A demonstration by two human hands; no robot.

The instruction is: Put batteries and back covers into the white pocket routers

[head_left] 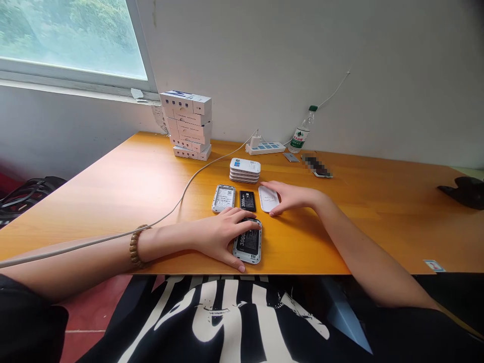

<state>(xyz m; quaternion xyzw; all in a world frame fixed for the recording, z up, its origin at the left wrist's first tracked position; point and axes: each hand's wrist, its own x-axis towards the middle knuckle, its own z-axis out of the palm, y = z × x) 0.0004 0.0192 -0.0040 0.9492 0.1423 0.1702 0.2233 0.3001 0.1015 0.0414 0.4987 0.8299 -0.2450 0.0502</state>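
Open device (250, 244), lying flat near the front edge of the table (310, 247). Your left hand (223, 231) grasps it by the rim, probably to steady it; beyond, your right hand (294, 195) pinches the white cover (266, 200) by its ends, seemingly for control.

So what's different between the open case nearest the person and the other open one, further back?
The near case has a black battery in it; the far case has none, so the printed label in its bay shows. The near case lies close to the table's front edge; the far case sits further back, to its left. Both lie flat, with pale rims and rounded corners.
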